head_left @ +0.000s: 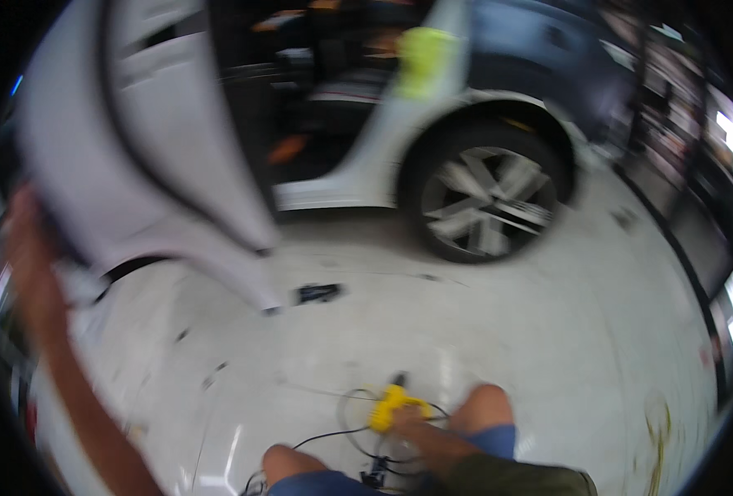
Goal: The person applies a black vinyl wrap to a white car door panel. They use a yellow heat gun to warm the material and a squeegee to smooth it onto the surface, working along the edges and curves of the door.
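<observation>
Likely stiff, the yellow black-tipped tool (pixel 385 410) before the silver-spoked wheel (pixel 490 201) suits my right hand (pixel 416 430) wrapping its body; left hand (pixel 26 223): blurred, opening indeterminable.

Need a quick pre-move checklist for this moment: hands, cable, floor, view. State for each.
1. Right hand gripping the yellow device: ok, fingers are on it.
2. Left hand in firm contact with the white panel: cannot tell, blur hides the contact.
3. Black cable free of loops: not ok, it curls around near the knees.
4. Floor near the panel's lower tip free of loose things: not ok, a small black item lies there.
5. View sharp enough for detail: not ok, motion blur.
</observation>
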### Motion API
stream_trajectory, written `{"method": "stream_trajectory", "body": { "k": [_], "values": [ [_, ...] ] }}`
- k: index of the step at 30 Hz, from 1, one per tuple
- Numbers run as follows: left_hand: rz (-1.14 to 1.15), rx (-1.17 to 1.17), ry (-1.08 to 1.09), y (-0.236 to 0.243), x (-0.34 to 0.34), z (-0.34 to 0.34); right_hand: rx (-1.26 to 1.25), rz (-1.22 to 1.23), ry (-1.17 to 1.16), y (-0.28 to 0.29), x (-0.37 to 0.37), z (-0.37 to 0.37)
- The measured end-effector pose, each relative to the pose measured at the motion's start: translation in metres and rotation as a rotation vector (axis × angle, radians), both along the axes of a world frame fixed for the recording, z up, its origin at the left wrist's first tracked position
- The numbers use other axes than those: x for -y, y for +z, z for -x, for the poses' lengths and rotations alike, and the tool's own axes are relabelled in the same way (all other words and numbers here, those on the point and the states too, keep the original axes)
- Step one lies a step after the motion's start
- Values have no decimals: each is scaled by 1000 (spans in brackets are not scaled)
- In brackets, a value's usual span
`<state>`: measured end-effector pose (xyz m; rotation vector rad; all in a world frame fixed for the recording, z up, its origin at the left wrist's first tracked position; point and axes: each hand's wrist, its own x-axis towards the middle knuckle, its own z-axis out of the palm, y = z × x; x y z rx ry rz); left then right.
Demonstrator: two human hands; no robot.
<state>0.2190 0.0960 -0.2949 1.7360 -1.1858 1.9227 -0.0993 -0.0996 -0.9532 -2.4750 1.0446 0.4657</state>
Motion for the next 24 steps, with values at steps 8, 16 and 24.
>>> {"method": "stream_trajectory", "body": {
  "k": [8,16,24],
  "values": [
    [114,-849,-1238,5,73,96,1572,-85,43,455,47,-106],
    [218,-969,-1447,-2,91,113,1796,-159,480,678,11,-116],
    [194,-949,-1450,-4,87,107,1668,-13,500,686,-8,-107]
  ]
}}
